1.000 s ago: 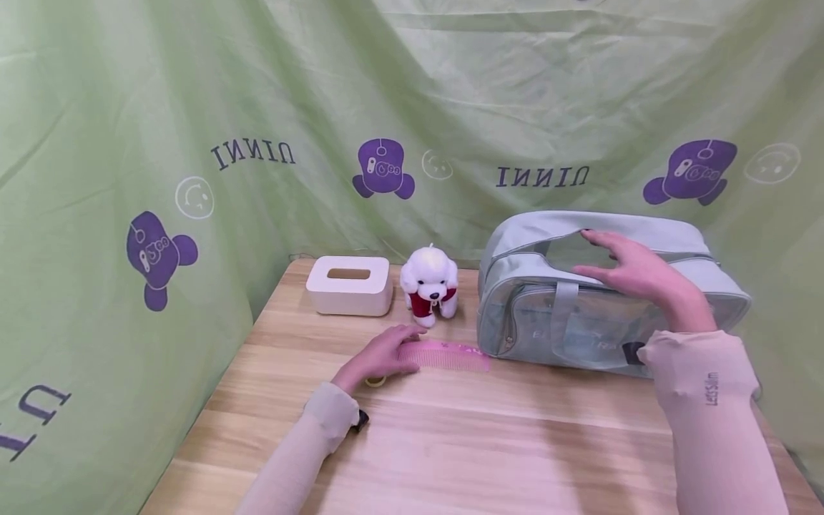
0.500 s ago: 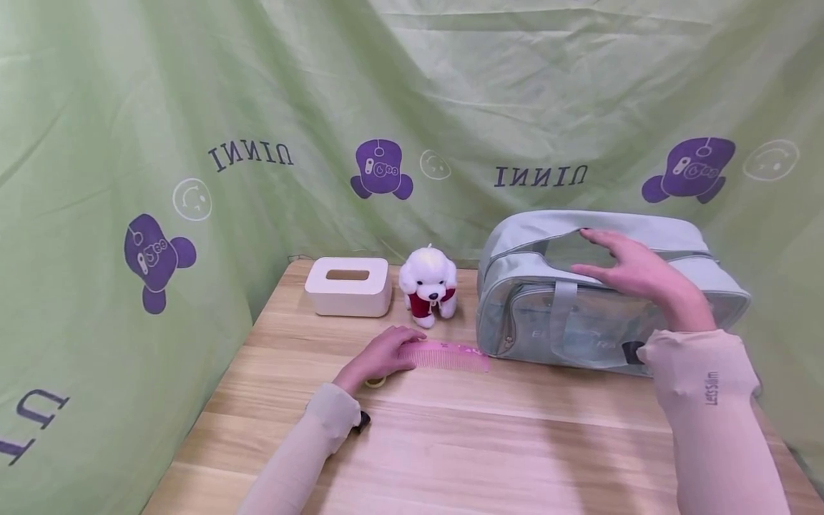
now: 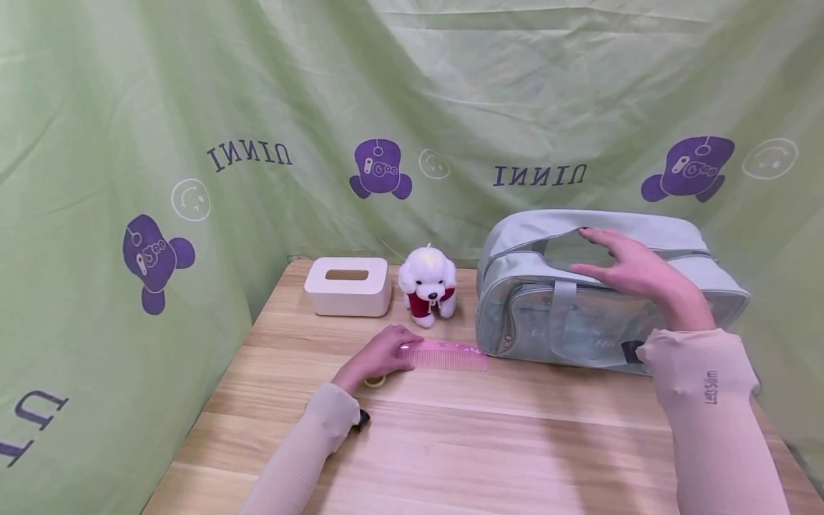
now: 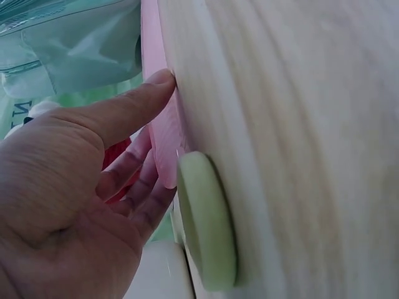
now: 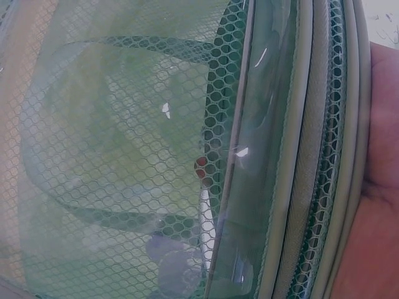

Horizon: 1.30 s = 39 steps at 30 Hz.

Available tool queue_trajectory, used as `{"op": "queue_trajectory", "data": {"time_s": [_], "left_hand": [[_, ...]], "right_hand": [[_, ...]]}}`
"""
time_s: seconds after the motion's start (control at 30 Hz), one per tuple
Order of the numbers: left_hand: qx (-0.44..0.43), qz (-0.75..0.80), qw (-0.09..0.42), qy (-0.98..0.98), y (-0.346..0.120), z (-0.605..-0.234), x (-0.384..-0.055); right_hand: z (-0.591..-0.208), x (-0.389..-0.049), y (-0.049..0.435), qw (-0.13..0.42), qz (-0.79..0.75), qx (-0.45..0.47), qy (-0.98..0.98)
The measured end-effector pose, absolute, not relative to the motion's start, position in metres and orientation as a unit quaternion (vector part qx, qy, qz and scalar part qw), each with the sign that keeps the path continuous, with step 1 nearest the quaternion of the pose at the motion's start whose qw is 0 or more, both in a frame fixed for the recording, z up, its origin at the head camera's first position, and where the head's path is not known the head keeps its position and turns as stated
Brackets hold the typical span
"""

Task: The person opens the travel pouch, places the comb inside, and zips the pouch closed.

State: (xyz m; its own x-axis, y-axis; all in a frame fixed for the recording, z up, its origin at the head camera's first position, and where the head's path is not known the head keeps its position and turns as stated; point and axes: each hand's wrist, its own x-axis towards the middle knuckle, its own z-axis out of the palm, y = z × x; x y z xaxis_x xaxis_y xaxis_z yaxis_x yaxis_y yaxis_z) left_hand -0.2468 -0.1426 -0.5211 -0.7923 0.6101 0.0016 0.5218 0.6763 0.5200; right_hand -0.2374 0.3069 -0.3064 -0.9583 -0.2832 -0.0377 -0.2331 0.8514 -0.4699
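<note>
A pink comb (image 3: 447,355) lies flat on the wooden table, its teeth toward the person. My left hand (image 3: 380,356) grips its left end, thumb on the toothed edge and fingers at the far edge; the left wrist view shows this thumb (image 4: 134,106) against the comb (image 4: 163,140). Just beside that hand is a pale yellow-green ring (image 4: 209,224). On the right stands a pale green bag (image 3: 592,322) with clear panels and a gaping top. My right hand (image 3: 644,270) rests at its top, fingers spread; its underside is hidden.
A white tissue box (image 3: 347,297) and a white plush dog (image 3: 428,286) in a red top stand at the back. Behind the table hangs a green printed curtain (image 3: 309,79). Through the bag's mesh (image 5: 124,124), a small red-tipped white item (image 5: 206,205) shows.
Hardly anything differs. The left hand and the comb have shifted very slightly left, much as the whole view has. The right hand stays at the bag's top.
</note>
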Motion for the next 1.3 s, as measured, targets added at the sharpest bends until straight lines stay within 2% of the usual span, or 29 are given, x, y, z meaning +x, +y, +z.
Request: {"op": "queue_trajectory", "data": {"time_s": [0.57, 1.3], "left_hand": [[0.248, 0.438, 0.112, 0.857, -0.162, -0.521, -0.248], [0.246, 0.456, 0.050, 0.854, -0.180, -0.461, -0.231]], "right_hand": [[-0.306, -0.238, 0.305, 0.048, -0.234, -0.136, 0.961], [-0.305, -0.237, 0.305, 0.048, -0.240, -0.136, 0.960]]}}
